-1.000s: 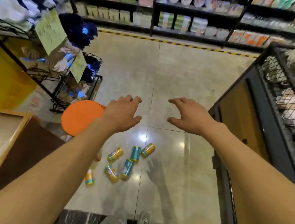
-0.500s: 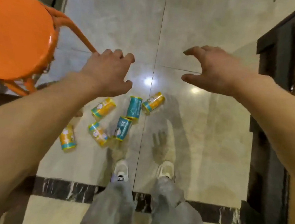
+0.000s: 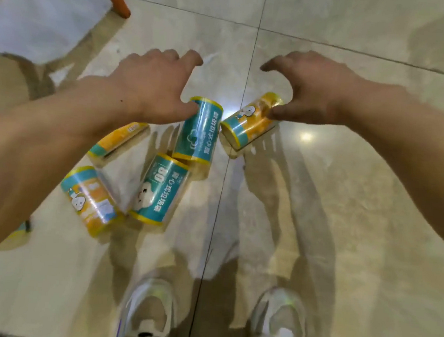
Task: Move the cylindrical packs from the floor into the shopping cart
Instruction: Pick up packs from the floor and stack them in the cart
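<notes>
Six shiny round packs lie on their sides on the smooth tiled floor (image 3: pixel 346 206), close together. The left hand (image 3: pixel 153 87) is held spread wide over the tall teal plastic-wrapped pack (image 3: pixel 198 131), and the right hand (image 3: pixel 308 92) over the yellow and teal pack (image 3: pixel 246 124), likely so one can be grabbed by each. Nothing is gripped yet. No shopping cart is seen.

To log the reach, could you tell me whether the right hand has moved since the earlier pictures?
Yes: the right hand has dropped toward the floor, now over the yellow pack.
</notes>
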The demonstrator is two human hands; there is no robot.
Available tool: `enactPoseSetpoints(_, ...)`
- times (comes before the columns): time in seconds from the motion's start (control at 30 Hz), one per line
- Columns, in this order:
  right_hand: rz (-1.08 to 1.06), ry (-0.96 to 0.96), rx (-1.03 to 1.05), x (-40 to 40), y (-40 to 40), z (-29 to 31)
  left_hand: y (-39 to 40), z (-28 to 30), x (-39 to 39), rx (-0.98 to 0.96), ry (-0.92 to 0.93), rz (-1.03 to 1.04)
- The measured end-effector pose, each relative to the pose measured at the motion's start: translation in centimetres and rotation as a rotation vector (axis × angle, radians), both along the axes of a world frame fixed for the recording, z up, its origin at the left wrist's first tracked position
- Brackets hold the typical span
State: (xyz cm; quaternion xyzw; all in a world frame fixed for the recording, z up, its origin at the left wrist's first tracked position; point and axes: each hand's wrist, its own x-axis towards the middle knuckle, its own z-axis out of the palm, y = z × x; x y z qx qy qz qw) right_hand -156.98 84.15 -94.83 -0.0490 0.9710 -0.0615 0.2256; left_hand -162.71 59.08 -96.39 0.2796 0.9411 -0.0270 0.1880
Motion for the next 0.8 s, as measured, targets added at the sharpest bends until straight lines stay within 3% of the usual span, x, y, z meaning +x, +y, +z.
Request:
enactPoseSetpoints(0.2,0.177,-0.101,0.111,-2.2,-2.4,-6.2,0.3,-5.6,-2.5,0.065,0.036,-0.028)
enactPoseSetpoints(0.4,0.285,-0.197,0.222,-2.4,-3.2,-8.2,-1.5,-6.3,-2.3,0.062,0.034,-0.018)
enactPoseSetpoints(0.67,0.472,-0.048,0.293,-1.6,-4.0,-11.9,-2.4,-7.1,-1.8,0.131,0.046,-0.067)
enactPoseSetpoints(0.8,0.393,0.002,0.267,-0.5,-4.1,-12.4,-2.4,-6.9,-2.0,0.113,0.077,-0.132)
